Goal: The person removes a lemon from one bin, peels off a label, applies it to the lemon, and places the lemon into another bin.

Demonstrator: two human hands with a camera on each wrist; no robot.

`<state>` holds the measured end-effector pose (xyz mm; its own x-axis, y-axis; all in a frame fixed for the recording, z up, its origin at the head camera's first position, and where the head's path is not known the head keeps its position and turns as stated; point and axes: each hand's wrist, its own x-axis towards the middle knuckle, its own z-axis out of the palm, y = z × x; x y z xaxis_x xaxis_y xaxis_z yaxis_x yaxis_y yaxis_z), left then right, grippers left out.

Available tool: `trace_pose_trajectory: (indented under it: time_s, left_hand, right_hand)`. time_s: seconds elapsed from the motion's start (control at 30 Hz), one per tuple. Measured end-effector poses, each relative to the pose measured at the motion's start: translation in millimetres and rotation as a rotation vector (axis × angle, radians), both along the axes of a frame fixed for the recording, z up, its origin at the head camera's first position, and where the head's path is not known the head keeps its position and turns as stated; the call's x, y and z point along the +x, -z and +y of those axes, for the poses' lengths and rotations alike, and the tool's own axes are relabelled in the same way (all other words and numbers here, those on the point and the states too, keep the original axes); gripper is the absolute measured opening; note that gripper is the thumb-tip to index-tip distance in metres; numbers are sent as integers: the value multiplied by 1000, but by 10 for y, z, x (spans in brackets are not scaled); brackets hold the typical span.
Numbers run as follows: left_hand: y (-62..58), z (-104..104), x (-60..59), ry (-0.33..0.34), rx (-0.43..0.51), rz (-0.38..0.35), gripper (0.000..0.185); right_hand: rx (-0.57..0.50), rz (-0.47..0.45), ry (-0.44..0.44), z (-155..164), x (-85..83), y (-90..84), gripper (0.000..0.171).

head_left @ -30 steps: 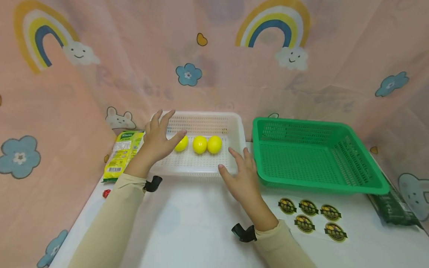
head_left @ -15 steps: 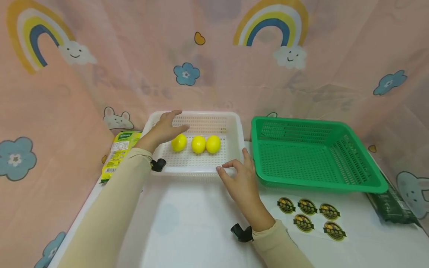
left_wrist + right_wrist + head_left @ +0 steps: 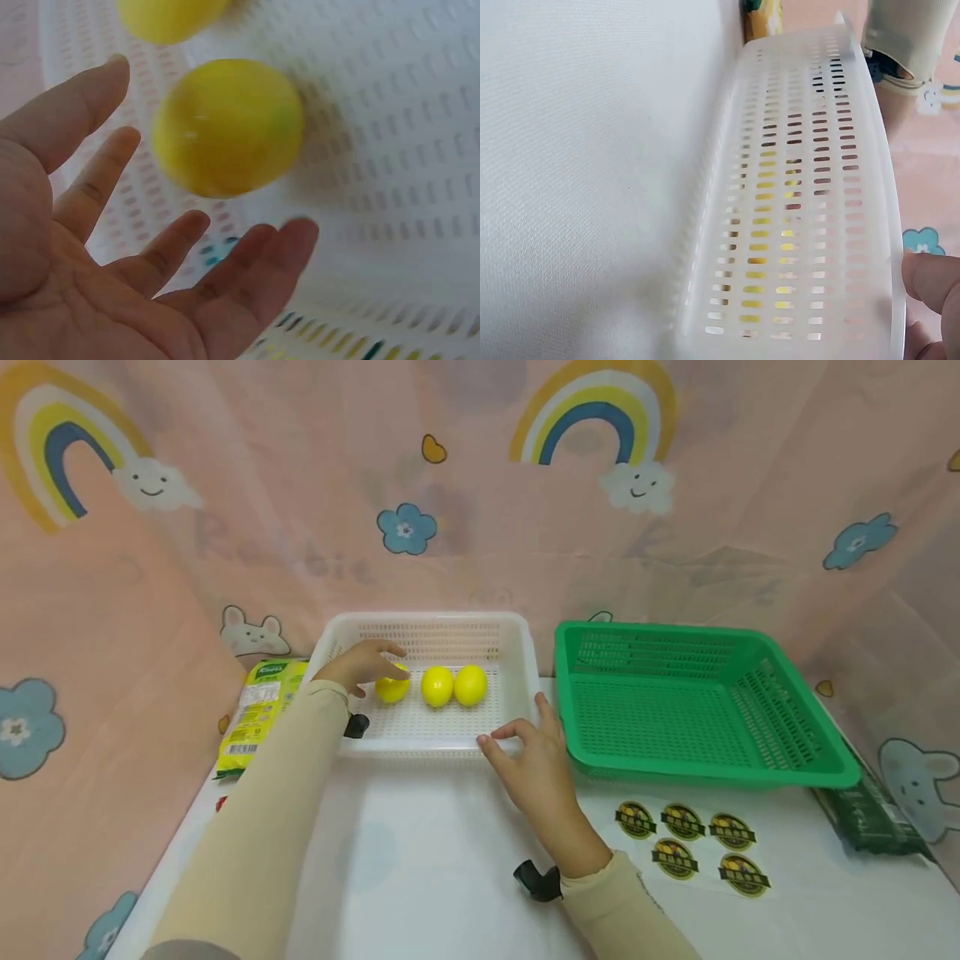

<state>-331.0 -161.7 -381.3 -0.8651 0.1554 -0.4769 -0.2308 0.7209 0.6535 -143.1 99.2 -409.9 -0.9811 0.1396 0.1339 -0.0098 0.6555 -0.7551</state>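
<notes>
Inside a white plastic basket (image 3: pixel 420 746) lie three lemons. My left hand (image 3: pixel 360 665) reaches in over the left lemon (image 3: pixel 391 692), partly covering it. The left wrist view shows that lemon (image 3: pixel 229 129) beside the spread, slightly bent fingers, with a gap between them and the fruit. The middle lemon (image 3: pixel 437 687) and the right lemon (image 3: pixel 470 686) sit side by side, further right. My right hand (image 3: pixel 542 777) pinches the basket's front rim near its right corner. In the right wrist view, the thumb (image 3: pixel 930 276) presses at that rim.
A green plastic basket (image 3: pixel 652 710) stands close to the right of the white one. Sheeted round stickers (image 3: pixel 675 858) lie in front of it. A yellow packet (image 3: pixel 258 710) leans at the left and a dark green packet (image 3: pixel 873 814) lies far right. Pink printed cloth hangs behind.
My left hand has come down and inward, from above the basket's left side to the left lemon. My right thumb and forefinger have drawn together at the white basket's rim.
</notes>
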Motion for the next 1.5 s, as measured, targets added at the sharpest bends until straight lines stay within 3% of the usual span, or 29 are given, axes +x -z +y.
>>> trace_pose_trajectory:
  time_s: [0.1,0.23,0.77,0.93,1.07,1.17,1.27,1.4,1.5]
  left_hand:
    - [119,-68,-22,-66,42,-62,63]
    - [187,-113,-26,-127,112,-69,64]
    - [151,16,10,-122,134,-10,60]
    - [52,110,14,-199,342,123,60]
    - [-151,215,75,-229,534,188,61]
    - [-377,308,208,-193,574,242,61]
    - [-622,438,456,-119,561,339,58]
    - [-879,579,975,-12,533,450,52]
    - [-956,620,1455,32,496,493,51]
  right_hand:
    - [11,-6,-2,-26,2,2,28]
    - [11,-10,6,-43,9,-6,28]
    - [16,4,15,1,37,-7,29]
    - [6,2,17,-16,24,-15,29]
    - [8,-12,14,-27,0,-23,30]
    - [9,-27,16,-27,-14,-45,31]
    - [10,-38,25,-18,-26,-61,32]
    - [18,-45,30,-18,-19,-64,34]
    - [27,-33,27,-39,-2,-60,35]
